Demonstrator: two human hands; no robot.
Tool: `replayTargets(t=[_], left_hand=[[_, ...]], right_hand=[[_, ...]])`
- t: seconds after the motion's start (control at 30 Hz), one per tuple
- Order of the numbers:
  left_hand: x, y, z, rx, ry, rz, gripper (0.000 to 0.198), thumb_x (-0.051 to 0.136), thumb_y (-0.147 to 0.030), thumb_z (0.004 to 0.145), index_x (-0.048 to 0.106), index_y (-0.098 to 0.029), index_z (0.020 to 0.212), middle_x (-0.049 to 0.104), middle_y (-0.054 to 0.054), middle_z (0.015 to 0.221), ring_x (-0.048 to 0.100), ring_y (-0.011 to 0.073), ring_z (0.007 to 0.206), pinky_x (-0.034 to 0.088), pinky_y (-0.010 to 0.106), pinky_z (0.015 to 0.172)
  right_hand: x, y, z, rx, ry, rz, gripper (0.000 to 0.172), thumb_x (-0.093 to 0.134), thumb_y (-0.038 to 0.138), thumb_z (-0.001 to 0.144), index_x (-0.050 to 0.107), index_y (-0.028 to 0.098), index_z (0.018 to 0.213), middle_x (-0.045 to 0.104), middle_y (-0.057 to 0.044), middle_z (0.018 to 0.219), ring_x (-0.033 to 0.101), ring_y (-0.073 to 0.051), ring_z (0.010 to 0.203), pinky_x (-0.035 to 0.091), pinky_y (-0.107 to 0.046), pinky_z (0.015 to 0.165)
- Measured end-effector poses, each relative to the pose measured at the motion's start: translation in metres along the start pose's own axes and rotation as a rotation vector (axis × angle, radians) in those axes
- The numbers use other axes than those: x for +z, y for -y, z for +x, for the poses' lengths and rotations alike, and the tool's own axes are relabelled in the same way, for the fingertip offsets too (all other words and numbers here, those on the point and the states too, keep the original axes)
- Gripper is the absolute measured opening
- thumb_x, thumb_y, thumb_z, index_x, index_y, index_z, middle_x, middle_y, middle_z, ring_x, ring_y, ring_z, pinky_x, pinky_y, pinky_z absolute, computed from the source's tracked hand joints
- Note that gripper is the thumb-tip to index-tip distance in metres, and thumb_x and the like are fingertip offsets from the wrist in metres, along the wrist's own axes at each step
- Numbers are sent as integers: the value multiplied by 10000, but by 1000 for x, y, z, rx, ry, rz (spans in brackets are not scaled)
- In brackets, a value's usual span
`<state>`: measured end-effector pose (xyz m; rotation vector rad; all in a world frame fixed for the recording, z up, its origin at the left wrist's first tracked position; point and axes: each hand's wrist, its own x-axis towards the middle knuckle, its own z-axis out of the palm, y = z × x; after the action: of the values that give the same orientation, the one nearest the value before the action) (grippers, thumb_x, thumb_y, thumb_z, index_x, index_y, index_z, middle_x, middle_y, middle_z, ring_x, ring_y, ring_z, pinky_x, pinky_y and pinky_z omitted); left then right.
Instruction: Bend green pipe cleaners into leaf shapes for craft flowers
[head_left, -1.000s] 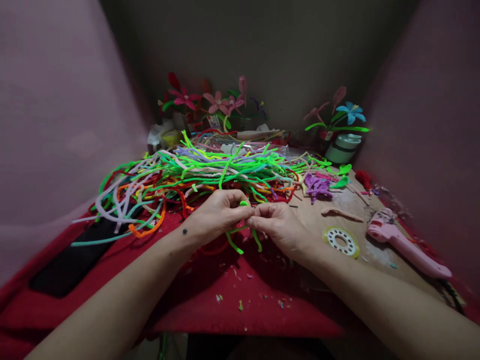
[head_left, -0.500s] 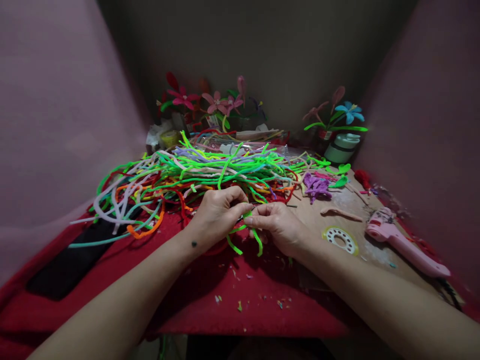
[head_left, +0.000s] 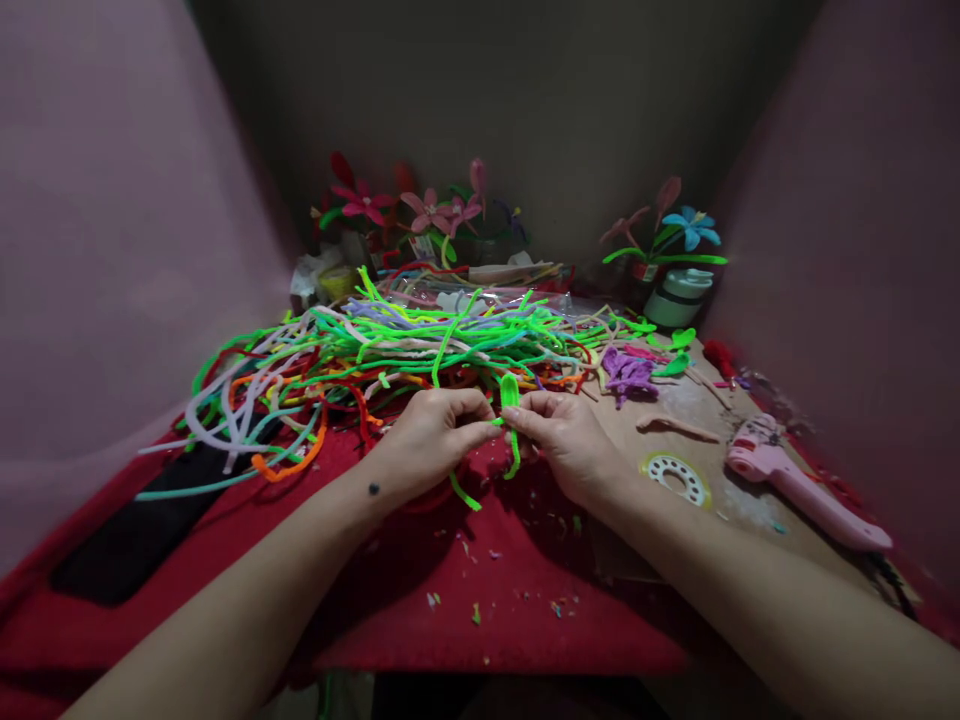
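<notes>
Between my hands is a bright green pipe cleaner (head_left: 510,391), folded into a narrow upright loop with a tail hanging below. My right hand (head_left: 559,435) pinches it at the base of the loop between thumb and fingers. From the other side, my left hand (head_left: 435,432) grips a green end in a thumb-and-finger pinch. Another green length (head_left: 465,493) dangles under my left hand; where it joins is hidden. Just beyond my hands lies a large heap of pipe cleaners (head_left: 450,335), mostly green, with white, orange and red ones.
At right, a cardboard sheet (head_left: 622,440) bears a pink glue gun (head_left: 810,490), a yellow-rimmed ring (head_left: 677,481) and a purple pipe-cleaner piece (head_left: 630,374). A black flat object (head_left: 127,540) lies at left. Pipe-cleaner flowers (head_left: 427,210) and a jar (head_left: 679,298) stand behind. Scraps dot the red cloth (head_left: 420,640).
The green loop now stands up clear above my fingertips, where before it was mostly hidden. My hands have moved slightly apart, and the right tail hangs shorter.
</notes>
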<state>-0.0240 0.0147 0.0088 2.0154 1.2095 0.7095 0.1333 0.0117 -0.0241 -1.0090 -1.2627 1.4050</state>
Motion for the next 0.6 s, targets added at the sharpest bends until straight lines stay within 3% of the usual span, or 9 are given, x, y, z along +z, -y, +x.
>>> replayTargets(t=[0.17, 0.23, 0.3, 0.4, 0.5, 0.6], left_hand=[[15, -4, -7, 107, -271, 345, 257, 505, -307, 784, 559, -155, 585, 452, -35, 473, 385, 73, 465, 263, 215, 495], [14, -5, -7, 91, -325, 334, 235, 517, -298, 772, 562, -158, 588, 462, -29, 475, 391, 75, 460, 262, 218, 491], [8, -4, -5, -23, -336, 98, 237, 525, -310, 766, 555, -153, 591, 487, -20, 480, 397, 73, 448, 273, 206, 467], [-2, 1, 1, -199, -375, -436, 204, 553, -330, 744, 536, -150, 649, 503, -28, 498, 377, 56, 414, 263, 175, 412], [1, 3, 4, -257, -287, -654, 194, 606, -324, 708, 572, -137, 744, 531, -25, 565, 356, 35, 410, 231, 157, 385], [17, -5, 2, -264, -76, -581, 209, 645, -316, 681, 613, -130, 771, 539, -27, 596, 348, 23, 407, 240, 157, 380]], right_hand=[[2, -1, 0, -57, -91, -97, 278, 619, 321, 694, 463, 167, 523, 409, 61, 445, 339, -59, 417, 241, -216, 415], [1, -1, 1, -79, -117, -114, 273, 622, 325, 697, 468, 165, 538, 405, 64, 456, 331, -55, 421, 238, -212, 415], [0, -1, 3, -94, -133, -73, 265, 620, 329, 704, 475, 165, 556, 415, 65, 459, 335, -53, 412, 244, -211, 414], [-2, 0, 6, -47, -147, 89, 253, 630, 337, 694, 484, 163, 584, 465, 55, 474, 370, -55, 394, 254, -207, 404], [-2, 3, 6, -2, -136, 224, 251, 653, 338, 671, 497, 154, 604, 511, 35, 514, 417, -61, 413, 267, -203, 412], [0, 5, 5, -38, -136, 289, 269, 667, 331, 661, 483, 153, 579, 464, 53, 486, 382, -51, 413, 246, -201, 417]])
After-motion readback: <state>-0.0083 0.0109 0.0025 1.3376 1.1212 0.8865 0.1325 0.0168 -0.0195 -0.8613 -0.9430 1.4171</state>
